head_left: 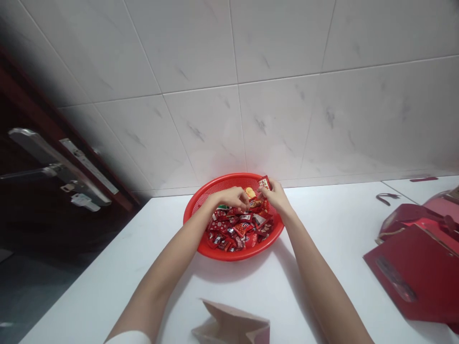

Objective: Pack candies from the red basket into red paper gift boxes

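A red plastic basket (233, 256) with perforated walls holds many small wrapped packets (245, 228), mostly red. My left hand (233, 197) reaches into it over the packets, fingers bent downward; whether anything is between the fingertips is too small to tell. At the basket's back right rim, my right hand (274, 193) pinches a red and white packet (264, 183) between thumb and fingers. Near the bottom edge of the view stands an open paper bag (233, 325), brown inside, partly cut off by the frame.
The basket rests on a white table (143, 267) against a tiled wall (201, 129). Red bags (412, 263) lie at the right, with a dark ribbon piece (387, 197) behind them. A dark door with a metal handle (32, 173) is at the left.
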Tool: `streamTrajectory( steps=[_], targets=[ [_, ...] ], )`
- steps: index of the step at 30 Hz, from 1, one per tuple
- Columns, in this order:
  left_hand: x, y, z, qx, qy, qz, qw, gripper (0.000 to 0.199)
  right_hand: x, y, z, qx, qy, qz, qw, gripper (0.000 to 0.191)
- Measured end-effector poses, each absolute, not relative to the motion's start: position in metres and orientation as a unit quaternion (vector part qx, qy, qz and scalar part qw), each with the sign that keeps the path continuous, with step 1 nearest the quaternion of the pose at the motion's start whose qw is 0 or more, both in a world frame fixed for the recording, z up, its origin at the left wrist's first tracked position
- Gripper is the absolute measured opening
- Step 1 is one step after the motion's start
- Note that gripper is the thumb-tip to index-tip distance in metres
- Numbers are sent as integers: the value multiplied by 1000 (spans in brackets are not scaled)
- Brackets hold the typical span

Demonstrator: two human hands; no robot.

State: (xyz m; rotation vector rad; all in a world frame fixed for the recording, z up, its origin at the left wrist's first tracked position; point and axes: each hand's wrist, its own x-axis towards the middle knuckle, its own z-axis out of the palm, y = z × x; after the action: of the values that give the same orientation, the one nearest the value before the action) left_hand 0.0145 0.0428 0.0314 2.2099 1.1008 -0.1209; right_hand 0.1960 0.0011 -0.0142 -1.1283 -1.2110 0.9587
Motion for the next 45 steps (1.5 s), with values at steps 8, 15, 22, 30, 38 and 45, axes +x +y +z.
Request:
streamTrajectory(
  steps=[8,15,22,30,38,45],
  targets=[
    [33,24,24,859,436,-195,183,29,199,5,-19,-482,-545,402,555,17],
    [38,20,24,845,448,-231,177,40,198,2,-17,-486,-549,408,544,17],
    [27,26,33,839,462,-200,207,33,197,0,-15,-483,-544,411,549,16],
    [3,42,35,794,449,97,397,48,199,-6,-5,-432,-487,494,576,14],
    [3,42,33,770,391,213,457,54,204,-3,-5,-365,-444,567,590,22],
    [7,44,30,787,382,211,436,56,205,-6,-4,-353,-472,594,548,31]
  ],
)
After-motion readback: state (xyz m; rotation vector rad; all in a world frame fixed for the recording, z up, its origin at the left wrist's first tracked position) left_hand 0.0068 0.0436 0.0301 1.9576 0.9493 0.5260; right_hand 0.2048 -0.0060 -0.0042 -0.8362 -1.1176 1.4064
